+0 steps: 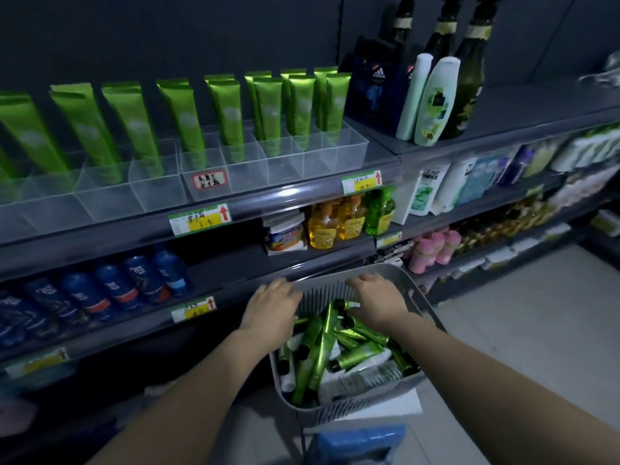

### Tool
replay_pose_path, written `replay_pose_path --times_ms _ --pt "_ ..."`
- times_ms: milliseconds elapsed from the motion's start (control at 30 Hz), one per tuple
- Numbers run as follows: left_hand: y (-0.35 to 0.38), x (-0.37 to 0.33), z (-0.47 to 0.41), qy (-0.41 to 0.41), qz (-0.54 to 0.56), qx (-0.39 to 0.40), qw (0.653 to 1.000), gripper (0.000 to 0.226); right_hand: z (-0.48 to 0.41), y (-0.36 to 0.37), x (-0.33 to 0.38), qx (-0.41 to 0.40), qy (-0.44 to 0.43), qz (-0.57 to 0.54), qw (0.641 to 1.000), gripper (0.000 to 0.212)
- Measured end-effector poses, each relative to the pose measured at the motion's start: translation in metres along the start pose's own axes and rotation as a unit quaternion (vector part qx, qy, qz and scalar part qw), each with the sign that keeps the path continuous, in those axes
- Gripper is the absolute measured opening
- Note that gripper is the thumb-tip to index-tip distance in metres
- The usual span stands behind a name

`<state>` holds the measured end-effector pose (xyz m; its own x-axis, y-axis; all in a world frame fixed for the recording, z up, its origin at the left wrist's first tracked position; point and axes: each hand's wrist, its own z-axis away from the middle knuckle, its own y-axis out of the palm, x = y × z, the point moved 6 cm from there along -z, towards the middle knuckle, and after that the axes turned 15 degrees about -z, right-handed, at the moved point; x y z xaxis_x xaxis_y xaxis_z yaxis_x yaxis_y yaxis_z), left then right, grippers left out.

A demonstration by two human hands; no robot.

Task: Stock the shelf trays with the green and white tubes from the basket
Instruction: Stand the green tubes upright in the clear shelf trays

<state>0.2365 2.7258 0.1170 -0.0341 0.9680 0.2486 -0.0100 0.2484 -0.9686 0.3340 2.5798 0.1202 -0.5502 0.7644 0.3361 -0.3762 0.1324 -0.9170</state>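
Observation:
A grey slotted basket point(392, 275) stands low in front of the shelves, piled with green tubes point(320, 347) with black caps and some white tubes point(355, 375). My left hand point(271, 307) lies palm down over the basket's left rim, fingers stretched toward the shelf. My right hand point(379, 298) hovers palm down over the far end of the pile, fingertips near the far rim. A black-capped tube with a label pokes out beside its thumb; what lies under the palm is hidden. Clear divided trays point(235, 172) on the top shelf hold upright green tubes point(231, 112), and their front cells are empty.
Bottles point(436, 102) and a dark box stand right of the trays. Lower shelves carry blue bottles point(134, 283), yellow and green soap bottles point(349, 219) and pink ones point(432, 250). A blue pack point(362, 441) lies below the basket. Pale floor tiles stretch to the right.

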Motion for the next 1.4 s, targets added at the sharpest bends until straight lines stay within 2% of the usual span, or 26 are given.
replay_pose_path --times_ms 167,333,500,633,733,800,900,1033,1167,1233,1300,1400 --pt "0.046 -0.029 -0.02 -0.007 0.019 0.075 0.997 0.031 -0.017 0.03 -0.048 0.053 0.022 -0.001 0.998 0.057" --pt "0.098 -0.048 -0.043 -0.031 0.039 0.164 0.985 0.03 -0.043 0.059 -0.099 0.095 0.043 -0.002 0.995 0.063" --pt "0.143 -0.065 -0.059 -0.059 0.046 0.251 0.965 0.041 -0.066 0.092 -0.138 0.138 0.07 -0.016 0.988 0.055" --pt "0.174 -0.074 -0.068 -0.087 0.088 0.288 0.949 0.051 -0.081 0.123 -0.155 0.166 0.091 -0.037 0.981 0.043" --pt "0.192 -0.078 -0.074 -0.119 0.116 0.303 0.938 0.044 -0.09 0.143 -0.163 0.169 0.139 -0.071 0.973 0.032" --pt "0.199 -0.078 -0.076 -0.151 0.153 0.298 0.93 0.039 -0.093 0.155 -0.172 0.143 0.208 -0.139 0.958 0.037" --pt "0.208 -0.078 -0.079 -0.193 0.209 0.289 0.914 0.041 -0.095 0.169 -0.185 0.079 0.327 -0.284 0.898 0.053" --pt "0.215 -0.078 -0.086 -0.225 0.23 0.301 0.898 0.047 -0.095 0.187 -0.198 -0.029 0.476 -0.47 0.743 0.063" --pt "0.219 -0.078 -0.086 -0.265 0.28 0.331 0.861 0.05 -0.095 0.202 -0.199 -0.045 0.541 -0.581 0.606 0.069" --pt "0.218 -0.079 -0.087 -0.277 0.308 0.337 0.845 0.034 -0.1 0.204 -0.197 -0.034 0.534 -0.627 0.567 0.056" --pt "0.214 -0.079 -0.085 -0.301 0.35 0.337 0.821 0.024 -0.102 0.204 -0.196 -0.022 0.542 -0.638 0.547 0.043" --pt "0.21 -0.078 -0.077 -0.353 0.443 0.339 0.751 0.05 -0.099 0.199 -0.186 -0.024 0.536 -0.655 0.532 0.025"
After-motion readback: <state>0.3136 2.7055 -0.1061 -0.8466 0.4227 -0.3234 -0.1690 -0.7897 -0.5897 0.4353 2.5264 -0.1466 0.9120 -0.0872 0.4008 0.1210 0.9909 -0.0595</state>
